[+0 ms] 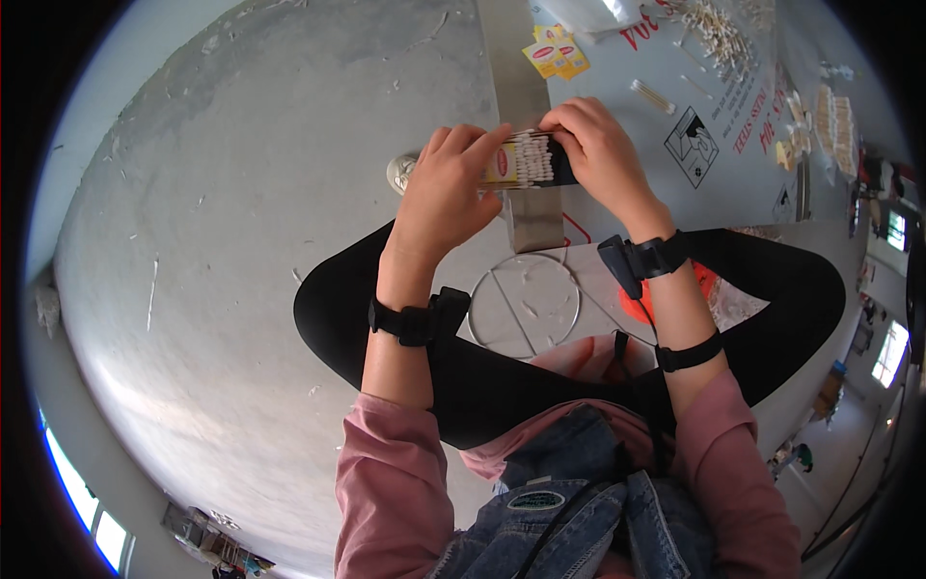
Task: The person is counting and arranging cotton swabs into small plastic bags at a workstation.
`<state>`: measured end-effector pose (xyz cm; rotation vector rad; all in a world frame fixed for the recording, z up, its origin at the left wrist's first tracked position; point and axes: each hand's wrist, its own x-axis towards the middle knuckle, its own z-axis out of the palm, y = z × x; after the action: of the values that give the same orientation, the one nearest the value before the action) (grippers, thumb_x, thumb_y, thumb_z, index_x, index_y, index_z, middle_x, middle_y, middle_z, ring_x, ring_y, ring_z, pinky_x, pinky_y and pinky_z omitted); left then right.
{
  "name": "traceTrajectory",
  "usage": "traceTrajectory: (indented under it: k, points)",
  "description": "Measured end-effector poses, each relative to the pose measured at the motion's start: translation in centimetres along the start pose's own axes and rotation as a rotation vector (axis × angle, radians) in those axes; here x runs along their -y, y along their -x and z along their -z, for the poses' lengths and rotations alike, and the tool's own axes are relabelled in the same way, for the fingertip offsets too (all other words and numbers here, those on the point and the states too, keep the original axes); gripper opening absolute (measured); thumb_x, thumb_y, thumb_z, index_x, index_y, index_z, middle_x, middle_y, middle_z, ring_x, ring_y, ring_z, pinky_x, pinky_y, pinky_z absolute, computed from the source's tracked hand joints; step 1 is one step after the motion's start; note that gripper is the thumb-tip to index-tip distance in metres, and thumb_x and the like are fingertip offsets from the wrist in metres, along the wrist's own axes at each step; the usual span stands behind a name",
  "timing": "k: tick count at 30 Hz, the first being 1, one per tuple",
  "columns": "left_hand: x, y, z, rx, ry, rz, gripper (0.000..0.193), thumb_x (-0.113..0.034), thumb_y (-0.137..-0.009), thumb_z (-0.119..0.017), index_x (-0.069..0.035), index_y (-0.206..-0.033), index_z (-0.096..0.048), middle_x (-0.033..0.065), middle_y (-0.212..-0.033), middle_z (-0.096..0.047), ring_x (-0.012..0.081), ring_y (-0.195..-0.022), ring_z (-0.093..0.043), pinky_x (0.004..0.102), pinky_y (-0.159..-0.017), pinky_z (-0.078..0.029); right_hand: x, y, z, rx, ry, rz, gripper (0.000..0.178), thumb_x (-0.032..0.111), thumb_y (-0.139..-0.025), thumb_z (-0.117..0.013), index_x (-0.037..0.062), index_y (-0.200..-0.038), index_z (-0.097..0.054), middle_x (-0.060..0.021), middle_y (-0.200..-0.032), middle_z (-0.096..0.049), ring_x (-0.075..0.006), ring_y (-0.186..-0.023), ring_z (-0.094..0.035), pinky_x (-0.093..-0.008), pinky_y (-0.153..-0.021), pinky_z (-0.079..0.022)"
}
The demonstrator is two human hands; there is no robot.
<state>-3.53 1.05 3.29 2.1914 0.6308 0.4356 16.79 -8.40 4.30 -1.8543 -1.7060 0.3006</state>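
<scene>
from where i stand, at the left the pale grey floor spreads out with scraps on it. a light shoe shows just beside the left hand, whose fingers hold the left end of a pack of cotton swabs with a yellow label, above the table's left edge. farther off lie yellow cards. the right hand has its fingers drawn narrow at the pack's far right corner; i cannot tell if they pinch it. farther right, on the grey table, lie a small swab bundle and, beyond, a loose swab heap.
</scene>
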Motion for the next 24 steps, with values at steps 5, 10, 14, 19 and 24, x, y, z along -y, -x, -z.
traceTrajectory:
  k: [5, 10, 14, 19, 24]
  points:
    - [-0.3, -0.1, -0.1, -0.034, 0.008, 0.002, 0.063, 0.004, -0.066, -0.065, -0.01, -0.128, -0.064, 0.0106, -0.11, -0.064, 0.033, -0.104, -0.057, 0.0423, -0.094, -0.052, -0.5, 0.3, 0.7, 0.011, 0.023, -0.028, 0.011, -0.003, -0.086, -0.063, 0.0053, -0.093, -0.06, -0.0072, -0.091, -0.062, -0.03, -0.092, -0.059, -0.0413, -0.077, -0.05]
    - [-0.1, 0.0, -0.1, -0.011, 0.017, 0.001, 0.065, 0.007, -0.067, -0.062, -0.011, -0.13, -0.063, 0.01, -0.114, -0.063, 0.0323, -0.107, -0.056, 0.0403, -0.094, -0.053, -0.2, 0.1, 0.4, 0.067, 0.049, -0.015, 0.01, -0.003, -0.087, -0.061, 0.0051, -0.092, -0.058, -0.0073, -0.089, -0.061, -0.0299, -0.092, -0.059, -0.0414, -0.078, -0.05]
    - [-0.1, -0.1, -0.2, -0.008, 0.021, -0.009, 0.065, 0.007, -0.068, -0.062, -0.011, -0.13, -0.064, 0.0098, -0.114, -0.063, 0.0318, -0.107, -0.055, 0.0401, -0.094, -0.053, 0.1, 0.1, 0.2, 0.065, 0.05, -0.005, 0.011, -0.004, -0.087, -0.06, 0.0048, -0.092, -0.057, -0.0074, -0.089, -0.062, -0.03, -0.092, -0.059, -0.0418, -0.077, -0.05]
    - [-0.2, -0.2, -0.4, -0.004, 0.031, 0.005, 0.066, 0.007, -0.068, -0.062, -0.013, -0.131, -0.065, 0.0094, -0.115, -0.064, 0.031, -0.107, -0.056, 0.0395, -0.094, -0.053, 0.2, 0.3, -0.6, 0.014, -0.004, -0.048, 0.013, -0.006, -0.087, -0.059, 0.0051, -0.093, -0.057, -0.0095, -0.091, -0.062, -0.032, -0.092, -0.06, -0.0434, -0.077, -0.05]
    - [-0.4, -0.1, -0.3, 0.003, -0.011, 0.001, 0.07, 0.004, -0.067, -0.064, -0.012, -0.134, -0.062, 0.0101, -0.116, -0.063, 0.0321, -0.11, -0.055, 0.0405, -0.096, -0.051, 0.5, 0.9, -1.8, -0.102, -0.123, -0.127, 0.011, 0.0, -0.094, -0.057, 0.0055, -0.104, -0.06, -0.0108, -0.1, -0.064, -0.03, -0.098, -0.061, -0.0405, -0.084, -0.05]
